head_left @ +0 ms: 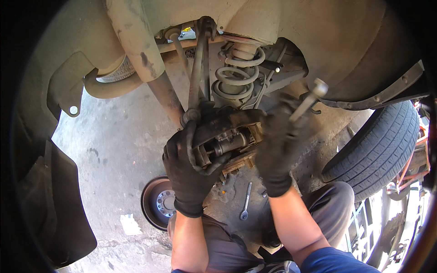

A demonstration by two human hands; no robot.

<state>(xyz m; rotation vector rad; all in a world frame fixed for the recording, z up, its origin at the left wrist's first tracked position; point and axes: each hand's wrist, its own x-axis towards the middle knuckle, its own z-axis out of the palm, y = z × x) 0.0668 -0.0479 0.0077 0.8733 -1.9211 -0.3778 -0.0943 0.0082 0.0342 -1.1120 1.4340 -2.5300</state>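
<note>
Fingers [190, 137] of my left hand [184, 161], partly curled, grip the caliper [232, 143] in front of the spring [234, 75]; on my feed, the right hand [278, 148], blurred, grips a tool [302, 107].

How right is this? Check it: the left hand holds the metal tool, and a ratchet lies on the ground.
Wrong hand: in the head view, the right hand holds the metal tool. The ratchet does lie on the ground.
</note>
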